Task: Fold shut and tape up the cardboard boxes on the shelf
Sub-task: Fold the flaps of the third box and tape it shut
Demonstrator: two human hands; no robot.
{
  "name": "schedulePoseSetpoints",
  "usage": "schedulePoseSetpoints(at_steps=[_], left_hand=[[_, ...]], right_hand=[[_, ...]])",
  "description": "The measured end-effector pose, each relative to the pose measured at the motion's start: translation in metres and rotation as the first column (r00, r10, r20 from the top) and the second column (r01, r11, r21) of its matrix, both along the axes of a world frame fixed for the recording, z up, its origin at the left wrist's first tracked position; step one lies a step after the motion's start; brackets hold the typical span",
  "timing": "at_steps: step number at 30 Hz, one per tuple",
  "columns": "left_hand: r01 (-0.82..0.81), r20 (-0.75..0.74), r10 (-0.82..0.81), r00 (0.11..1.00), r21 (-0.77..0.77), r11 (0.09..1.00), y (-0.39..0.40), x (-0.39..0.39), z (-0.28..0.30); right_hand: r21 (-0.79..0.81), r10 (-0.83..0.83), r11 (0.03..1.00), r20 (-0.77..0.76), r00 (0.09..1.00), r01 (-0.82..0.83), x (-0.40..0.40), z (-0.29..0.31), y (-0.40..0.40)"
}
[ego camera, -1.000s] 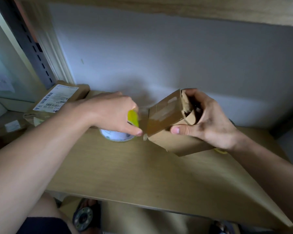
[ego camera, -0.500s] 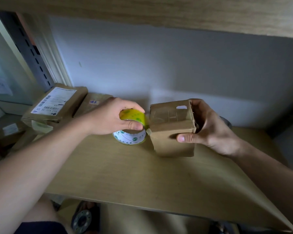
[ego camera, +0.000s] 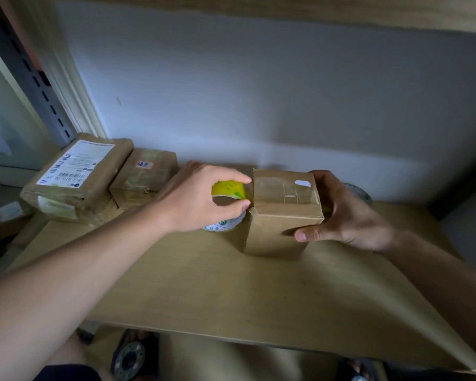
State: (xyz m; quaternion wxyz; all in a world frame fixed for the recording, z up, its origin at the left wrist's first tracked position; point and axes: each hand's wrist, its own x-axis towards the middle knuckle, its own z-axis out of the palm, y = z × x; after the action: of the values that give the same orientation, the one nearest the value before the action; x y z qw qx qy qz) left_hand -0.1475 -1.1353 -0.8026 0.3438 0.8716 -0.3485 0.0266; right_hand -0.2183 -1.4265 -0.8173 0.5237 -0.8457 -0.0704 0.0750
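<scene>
In the head view, a small cardboard box stands upright on the wooden shelf, a little right of the middle of the frame. Its top flaps are folded down, with clear tape across the top and a small oval hole near the back right corner.

The right hand holds the box from the right: its grip is closed on it, thumb pressed on the front face, the other fingers curled round behind.

The left hand reaches in from the lower left and grips a roll of tape (yellowish, with a white printed core), held right against the box's left top edge. Forefinger and thumb pinch the roll where it meets the box.

In the upper left of the frame, two taped parcels sit side by side on the shelf: a larger parcel with a white barcode label, and a smaller parcel just to its right. A grey wall fills the background.
</scene>
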Motion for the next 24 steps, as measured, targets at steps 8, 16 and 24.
schedulePoseSetpoints(at_steps=[8, 16, 24], left_hand=[[-0.036, 0.039, 0.034, 0.999, 0.042, 0.998, -0.002, -0.004, 0.004], [-0.007, 0.049, 0.004, 0.999, 0.062, 0.998, -0.006, -0.003, 0.009], [0.031, 0.071, -0.037, 0.997, 0.074, 0.997, -0.004, -0.003, 0.006]], right_hand=[[-0.355, 0.018, 0.935, 0.079, 0.997, 0.011, -0.008, 0.028, 0.007], [-0.726, 0.175, 0.687, 0.145, 0.974, -0.016, 0.013, 0.063, 0.071], [-0.798, 0.278, 0.596, 0.1, 0.955, -0.091, 0.026, 0.053, 0.083]])
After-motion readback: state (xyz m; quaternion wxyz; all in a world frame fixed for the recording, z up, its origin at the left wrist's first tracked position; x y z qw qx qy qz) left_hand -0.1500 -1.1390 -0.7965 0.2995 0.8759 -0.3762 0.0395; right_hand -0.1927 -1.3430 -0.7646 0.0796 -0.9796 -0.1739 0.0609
